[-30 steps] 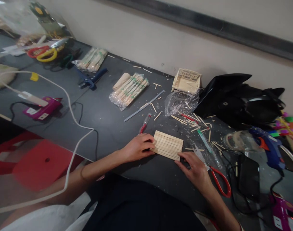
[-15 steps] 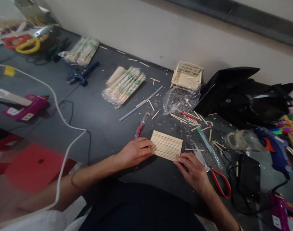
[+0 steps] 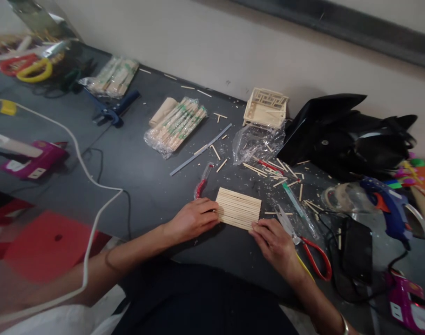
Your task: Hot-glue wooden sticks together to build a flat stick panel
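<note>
Between my two hands is a flat panel of thin wooden sticks point(image 3: 238, 208) laid side by side, just above or on the dark table. My left hand point(image 3: 194, 217) grips its left edge, fingers closed. At the lower right corner, my right hand point(image 3: 273, 239) pinches the panel between thumb and fingers. Red-handled scissors point(image 3: 315, 256) lie beside my right hand, blades pointing away from me. Just beyond my left hand rests a small red-handled cutter point(image 3: 202, 182) with a clear part.
A small wooden stick model point(image 3: 266, 109) stands near the wall, left of a black bag point(image 3: 338, 135). Loose stick pieces point(image 3: 278, 174) litter the table. Wrapped stick bundles point(image 3: 179, 128) lie further back. A blue glue gun point(image 3: 388, 204) and phone point(image 3: 357, 251) sit right; a white cable point(image 3: 107, 186) crosses left.
The whole scene has shifted slightly left in view as the camera turned. Both hands keep their hold on the stick panel, with little visible movement.
</note>
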Demonstrator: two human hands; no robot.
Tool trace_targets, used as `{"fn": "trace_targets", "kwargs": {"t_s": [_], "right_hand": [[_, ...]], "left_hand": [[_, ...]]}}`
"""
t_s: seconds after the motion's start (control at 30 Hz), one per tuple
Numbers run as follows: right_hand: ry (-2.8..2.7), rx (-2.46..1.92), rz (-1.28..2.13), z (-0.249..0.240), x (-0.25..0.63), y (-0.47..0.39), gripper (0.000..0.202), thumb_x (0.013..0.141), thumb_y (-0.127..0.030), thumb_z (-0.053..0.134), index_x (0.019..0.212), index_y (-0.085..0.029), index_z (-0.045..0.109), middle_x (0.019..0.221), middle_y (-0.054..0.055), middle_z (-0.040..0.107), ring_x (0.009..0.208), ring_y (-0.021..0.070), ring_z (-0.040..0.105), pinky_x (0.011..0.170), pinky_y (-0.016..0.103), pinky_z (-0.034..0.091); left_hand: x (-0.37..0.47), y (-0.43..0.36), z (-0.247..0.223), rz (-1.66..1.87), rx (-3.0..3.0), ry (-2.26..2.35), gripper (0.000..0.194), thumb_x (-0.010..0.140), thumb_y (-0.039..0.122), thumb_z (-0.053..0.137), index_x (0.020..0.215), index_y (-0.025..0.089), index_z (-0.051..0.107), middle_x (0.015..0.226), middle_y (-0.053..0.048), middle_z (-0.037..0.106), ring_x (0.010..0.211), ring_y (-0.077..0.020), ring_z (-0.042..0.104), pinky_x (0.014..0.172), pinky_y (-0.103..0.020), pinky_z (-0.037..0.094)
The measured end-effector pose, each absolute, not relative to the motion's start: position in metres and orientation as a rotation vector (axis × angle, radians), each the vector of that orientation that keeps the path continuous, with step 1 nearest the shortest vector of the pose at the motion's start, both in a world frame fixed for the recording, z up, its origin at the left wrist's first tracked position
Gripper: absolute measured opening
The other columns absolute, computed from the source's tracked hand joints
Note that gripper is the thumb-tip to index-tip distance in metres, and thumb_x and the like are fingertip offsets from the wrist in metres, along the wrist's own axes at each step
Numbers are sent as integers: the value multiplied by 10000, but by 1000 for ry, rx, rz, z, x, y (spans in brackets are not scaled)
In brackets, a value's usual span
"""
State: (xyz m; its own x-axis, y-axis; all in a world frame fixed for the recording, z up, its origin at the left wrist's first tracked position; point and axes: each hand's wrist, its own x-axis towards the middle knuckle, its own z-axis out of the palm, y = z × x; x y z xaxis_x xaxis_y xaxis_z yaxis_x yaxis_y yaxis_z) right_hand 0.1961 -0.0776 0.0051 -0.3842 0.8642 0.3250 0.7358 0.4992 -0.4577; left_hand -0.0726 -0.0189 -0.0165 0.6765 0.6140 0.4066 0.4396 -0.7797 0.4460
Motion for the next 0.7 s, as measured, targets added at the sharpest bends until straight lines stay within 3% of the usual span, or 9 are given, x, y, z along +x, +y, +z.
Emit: {"fn": "trace_targets", "kwargs": {"t_s": [0.23, 0.43, 0.7], "right_hand": [[-2032, -1403, 311, -5, 196, -87, 224, 963, -337, 553, 1101, -212, 678, 931, 89, 721, 821, 220, 680, 725, 356, 579], [-1848, -1510, 482, 8, 195, -85, 199, 929, -334, 551, 884, -224, 711, 781, 39, 722, 589, 151, 631, 559, 274, 545], [-1558, -1642, 847, 55, 196, -67, 264, 787, -448, 672, 858, -207, 754, 733, 38, 733, 587, 160, 646, 529, 252, 511]], "left_hand": [[-71, -21, -16, 869, 2584, 885, 140, 972, 249, 518, 981, 171, 634, 979, -74, 675, 878, -169, 626, 802, -299, 518], [-67, -24, -15, 1046, 2441, 926, 140, 971, 253, 527, 1019, 180, 635, 1000, -71, 669, 911, -154, 654, 810, -278, 546], [-61, -9, 26, 1130, 1960, 1154, 172, 913, 339, 609, 882, 193, 694, 905, -34, 671, 722, -106, 609, 630, -204, 502]]}}
